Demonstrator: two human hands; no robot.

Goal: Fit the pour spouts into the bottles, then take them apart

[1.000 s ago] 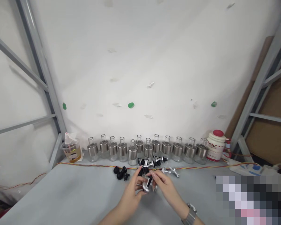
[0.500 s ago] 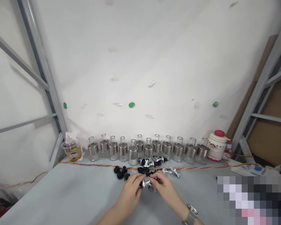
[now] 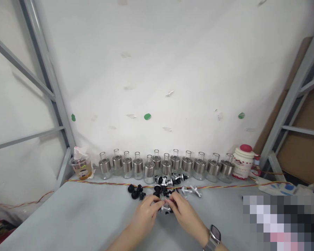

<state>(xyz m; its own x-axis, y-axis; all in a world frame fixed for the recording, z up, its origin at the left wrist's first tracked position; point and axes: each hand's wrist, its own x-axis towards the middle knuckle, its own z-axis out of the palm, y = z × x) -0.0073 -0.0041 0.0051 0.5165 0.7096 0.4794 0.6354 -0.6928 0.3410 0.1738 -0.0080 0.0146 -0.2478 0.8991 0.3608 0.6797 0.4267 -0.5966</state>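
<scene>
My left hand [image 3: 146, 212] and my right hand [image 3: 183, 212] meet over the grey table [image 3: 68, 219], fingers pinched together on a small silver and black spout part [image 3: 165, 207] held between them. Just beyond lies a pile of black stoppers [image 3: 136, 191] and silver pourer spouts [image 3: 190, 190]. A row of several small glass bottles with silver bands [image 3: 167, 166] stands along the white wall behind. A watch sits on my right wrist [image 3: 214, 237].
A plastic cup with amber liquid [image 3: 81, 167] stands at the back left. A white and red jar [image 3: 243, 163] is at the back right, beside a power strip [image 3: 277, 188]. A twisted red-yellow wire [image 3: 107, 184] runs along the table. Metal shelf frames flank both sides.
Both hands have closed in together on the silver part, which was more exposed and tilted before. My right wrist has rolled so the watch face shows.
</scene>
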